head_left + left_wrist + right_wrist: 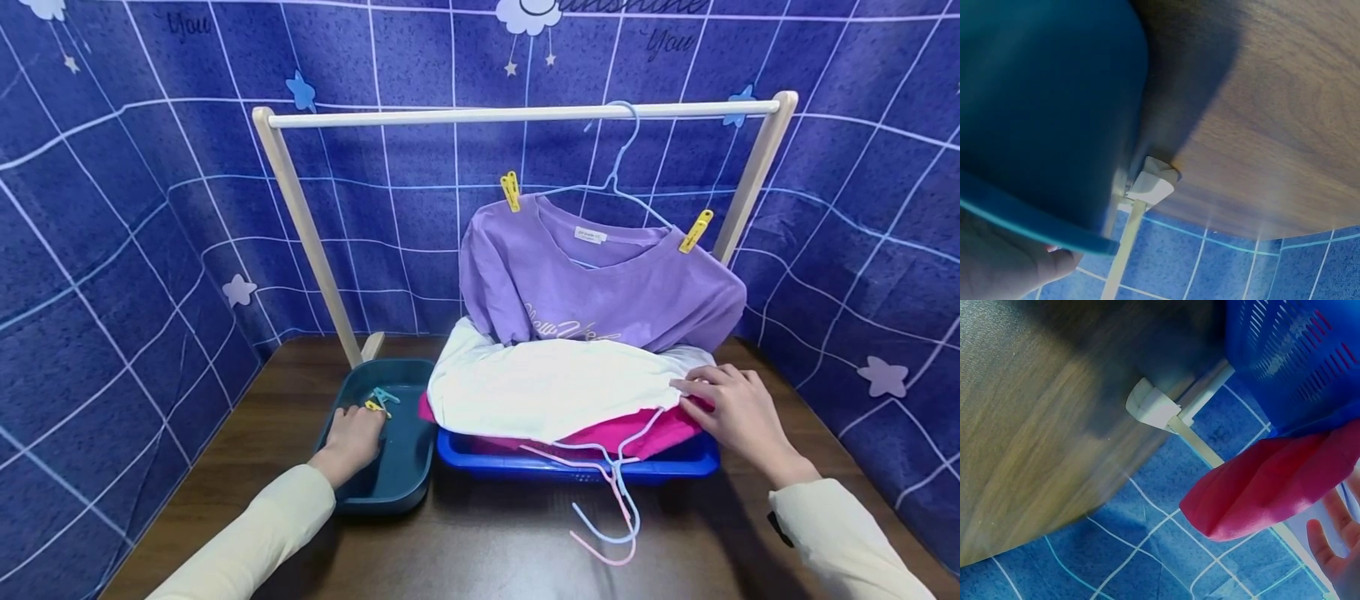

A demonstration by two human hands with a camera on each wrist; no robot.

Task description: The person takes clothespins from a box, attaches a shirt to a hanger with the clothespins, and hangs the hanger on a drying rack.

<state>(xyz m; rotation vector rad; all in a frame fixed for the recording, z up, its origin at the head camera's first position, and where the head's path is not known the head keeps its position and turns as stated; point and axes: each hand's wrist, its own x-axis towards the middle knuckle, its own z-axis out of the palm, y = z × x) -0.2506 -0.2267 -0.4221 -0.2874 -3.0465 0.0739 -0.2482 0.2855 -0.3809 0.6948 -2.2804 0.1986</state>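
Observation:
My left hand (352,437) reaches into the dark teal bin (408,500), fingers bent down beside a yellow clothespin (372,406) and a teal clothespin (386,396). The bin's rim hides its fingertips in the left wrist view, and I cannot tell whether they pinch the yellow one. At the right end of a white garment (555,383), my right hand (738,412) has its fingers spread against the cloth. Under that lies a pink garment (660,429), over a blue basket (577,467). A blue hanger (630,500) and a pink hanger (626,550) stick out in front.
A purple shirt (600,283) hangs behind the basket on a light blue hanger (618,158), with yellow clothespins (510,192) at both shoulders. The white rod (450,117) spans a wooden stand. A patterned blue curtain (187,250) surrounds the brown table (480,550).

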